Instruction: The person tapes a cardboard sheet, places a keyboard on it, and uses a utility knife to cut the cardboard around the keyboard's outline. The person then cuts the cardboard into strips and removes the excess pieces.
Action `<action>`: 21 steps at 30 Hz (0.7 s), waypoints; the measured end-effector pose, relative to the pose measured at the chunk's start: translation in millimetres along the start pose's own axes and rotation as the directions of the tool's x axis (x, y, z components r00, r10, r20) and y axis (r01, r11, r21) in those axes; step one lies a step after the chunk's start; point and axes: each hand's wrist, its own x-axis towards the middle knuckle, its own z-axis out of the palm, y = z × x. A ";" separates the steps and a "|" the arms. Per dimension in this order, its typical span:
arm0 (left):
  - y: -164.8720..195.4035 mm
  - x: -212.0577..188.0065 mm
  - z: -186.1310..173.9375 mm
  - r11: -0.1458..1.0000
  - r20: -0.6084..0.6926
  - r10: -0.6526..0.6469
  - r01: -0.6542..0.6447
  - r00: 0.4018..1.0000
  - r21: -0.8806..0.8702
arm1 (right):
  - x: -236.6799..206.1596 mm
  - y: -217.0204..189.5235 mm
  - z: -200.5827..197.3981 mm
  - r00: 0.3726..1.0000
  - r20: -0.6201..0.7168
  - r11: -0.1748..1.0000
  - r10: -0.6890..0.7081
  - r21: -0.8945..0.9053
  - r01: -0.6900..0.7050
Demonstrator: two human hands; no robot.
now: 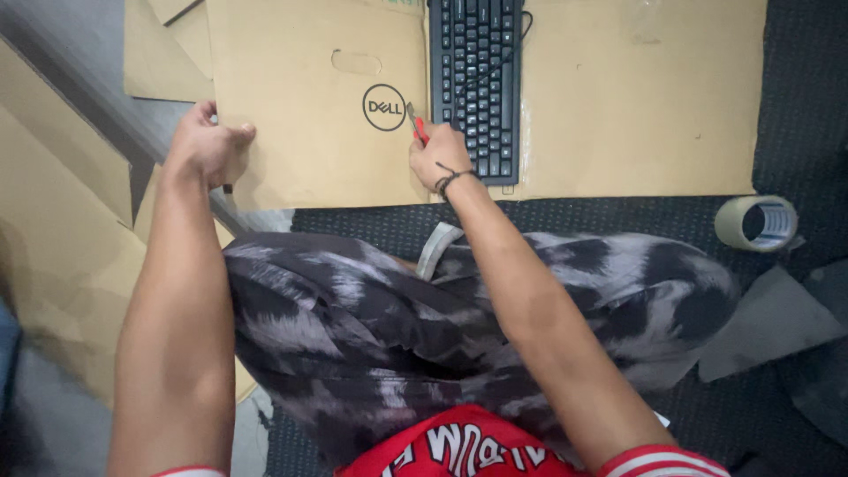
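Head view: a red-handled cutter (415,124) is gripped closed in the right hand (439,155), its blade pointed toward 11 o'clock onto the flattened cardboard box (300,150), whose left edge, at 9 o'clock, is clasped by the left hand (205,141).

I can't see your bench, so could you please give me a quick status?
Left hand grips flat brown cardboard sheet edge. Right hand holds red-handled cutter on it. Black keyboard alongside.
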 end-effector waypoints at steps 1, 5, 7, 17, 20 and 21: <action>-0.5 1.3 0.3 1.000 -0.005 0.029 -0.029 1.000 -0.007 | 0.4 -2.0 -2.0 0.998 0.031 0.998 0.052 0.017 -0.052; -1.9 6.2 6.0 0.993 0.002 0.100 -0.099 0.995 -0.064 | 1.6 -0.6 -9.2 0.963 0.138 0.973 0.231 -0.012 -0.231; 0.0 8.1 8.0 0.991 -0.003 0.106 -0.106 0.994 -0.076 | 3.1 3.2 -8.2 0.996 0.067 0.998 0.054 -0.048 -0.050; -1.7 2.0 7.8 0.993 -0.119 0.097 -0.089 0.988 0.074 | -3.4 11.6 6.9 0.994 0.052 0.995 0.095 0.001 -0.095; -1.8 5.4 10.0 0.995 -0.138 0.083 -0.074 0.987 0.064 | -13.6 11.3 5.4 0.995 -0.008 0.993 -0.100 -0.061 0.100; -2.1 6.2 11.1 0.995 -0.146 0.076 -0.066 0.986 0.076 | -17.2 11.1 5.2 0.999 0.016 0.998 -0.035 -0.043 0.036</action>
